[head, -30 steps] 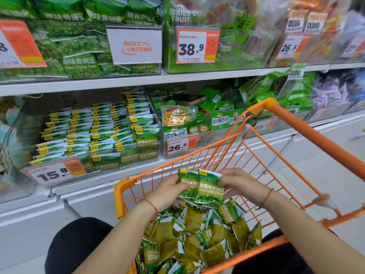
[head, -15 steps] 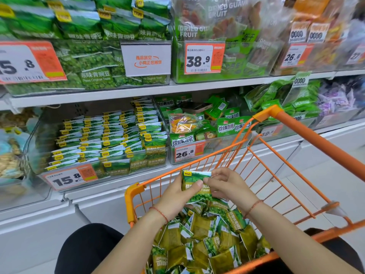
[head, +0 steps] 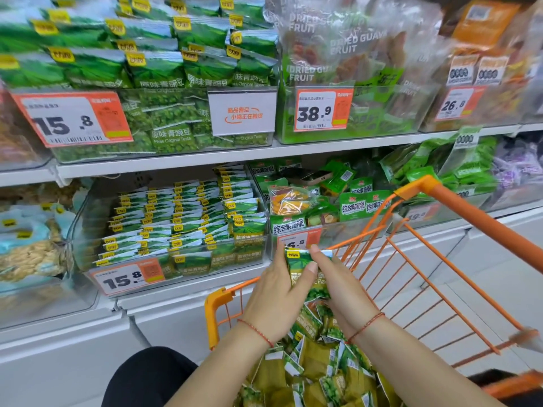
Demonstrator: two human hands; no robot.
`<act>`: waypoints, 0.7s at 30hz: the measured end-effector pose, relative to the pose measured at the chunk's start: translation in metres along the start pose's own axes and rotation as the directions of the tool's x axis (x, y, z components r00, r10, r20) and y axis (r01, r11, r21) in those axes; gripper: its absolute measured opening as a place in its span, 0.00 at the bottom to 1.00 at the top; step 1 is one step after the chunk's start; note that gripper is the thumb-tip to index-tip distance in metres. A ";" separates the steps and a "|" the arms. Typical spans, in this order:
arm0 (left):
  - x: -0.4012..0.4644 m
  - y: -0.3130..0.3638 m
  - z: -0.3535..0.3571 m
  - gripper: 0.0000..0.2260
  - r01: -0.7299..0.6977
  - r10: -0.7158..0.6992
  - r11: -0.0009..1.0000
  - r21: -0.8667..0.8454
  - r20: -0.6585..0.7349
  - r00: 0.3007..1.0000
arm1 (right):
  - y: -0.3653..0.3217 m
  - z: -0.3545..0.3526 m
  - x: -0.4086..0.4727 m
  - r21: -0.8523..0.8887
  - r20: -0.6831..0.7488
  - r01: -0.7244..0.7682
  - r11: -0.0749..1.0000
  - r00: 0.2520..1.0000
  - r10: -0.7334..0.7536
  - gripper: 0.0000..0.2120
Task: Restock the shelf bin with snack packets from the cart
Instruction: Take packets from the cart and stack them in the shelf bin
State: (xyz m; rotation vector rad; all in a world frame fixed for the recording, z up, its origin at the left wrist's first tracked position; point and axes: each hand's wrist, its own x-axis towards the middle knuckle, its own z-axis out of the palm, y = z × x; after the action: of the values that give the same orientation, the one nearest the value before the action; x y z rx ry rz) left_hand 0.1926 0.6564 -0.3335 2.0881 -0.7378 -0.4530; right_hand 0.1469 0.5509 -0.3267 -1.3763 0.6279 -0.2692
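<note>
Both hands hold a small stack of green pea snack packets (head: 304, 264) upright above the orange cart (head: 458, 207). My left hand (head: 279, 295) grips the stack's left side with the thumb across its front. My right hand (head: 338, 283) grips the right side, fingers over the top edge. More green and olive packets (head: 317, 365) lie heaped in the cart below. The clear shelf bin (head: 176, 227) on the lower shelf, with a 15.8 price tag (head: 126, 279), holds several rows of the same packets and stands up and to the left of my hands.
A neighbouring bin (head: 311, 207) of mixed vegetable crisps sits right of the target bin. The upper shelf (head: 164, 160) carries pea bags and dried guava fruit (head: 346, 69). A bin of pale snacks (head: 29, 248) is at far left. The cart's wire front rim stands close before the shelf.
The two packets held side by side have been squared into one stack between both hands and lifted slightly higher above the cart. My view has moved closer to the shelf.
</note>
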 end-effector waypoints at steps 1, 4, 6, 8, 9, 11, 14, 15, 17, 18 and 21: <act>0.002 0.001 -0.005 0.40 0.003 -0.003 1.000 -0.027 -0.012 1.000 | -0.002 0.003 0.000 0.004 0.020 0.032 0.999 0.999 -0.032 0.36; 0.006 0.003 -0.025 0.40 0.012 -0.027 0.987 -0.163 -0.095 0.995 | -0.007 0.014 0.004 0.061 0.101 0.013 0.998 0.995 -0.019 0.50; 0.010 0.000 -0.038 0.40 -0.003 -0.029 0.980 -0.197 -0.160 0.987 | -0.010 0.023 0.006 0.090 0.181 -0.068 0.994 0.982 0.051 0.54; 0.009 -0.005 -0.048 0.40 0.018 -0.056 0.980 -0.197 -0.188 0.981 | -0.017 0.033 0.003 0.144 0.280 -0.118 0.982 0.957 0.074 0.32; 0.007 -0.008 -0.053 0.39 0.030 -0.068 0.980 -0.195 -0.191 0.979 | -0.017 0.036 0.003 0.138 0.329 -0.111 0.984 0.943 0.060 0.20; 0.004 -0.012 -0.061 0.39 0.051 -0.090 0.979 -0.197 -0.193 0.977 | -0.021 0.044 0.006 0.083 0.346 -0.062 0.995 0.938 0.030 0.23; -0.002 -0.016 -0.080 0.35 0.094 -0.130 0.961 -0.259 -0.129 0.983 | -0.026 0.058 0.011 -0.003 0.311 -0.036 0.999 0.950 0.035 0.33; -0.002 -0.019 -0.088 0.36 0.096 -0.129 0.955 -0.281 -0.100 0.987 | -0.026 0.061 0.014 -0.015 0.335 -0.022 1.000 0.942 0.026 0.31; -0.002 -0.028 -0.104 0.41 0.102 -0.119 0.957 -0.270 -0.048 0.992 | -0.025 0.065 0.021 -0.040 0.390 0.003 0.999 0.921 0.013 0.29; -0.001 -0.032 -0.112 0.42 0.119 -0.130 0.960 -0.253 -0.024 0.991 | -0.026 0.068 0.023 -0.075 0.412 0.028 0.997 0.911 0.005 0.32; 0.008 -0.044 -0.128 0.19 0.112 -0.112 0.916 -0.384 0.023 0.993 | -0.033 0.079 0.030 -0.185 0.429 0.112 0.976 0.903 -0.023 0.19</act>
State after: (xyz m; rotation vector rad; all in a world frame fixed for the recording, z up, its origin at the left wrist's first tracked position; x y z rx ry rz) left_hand 0.2849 0.7491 -0.2968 1.7621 -0.4826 -0.6103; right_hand 0.2210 0.5944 -0.2974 -1.5967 0.2459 0.0477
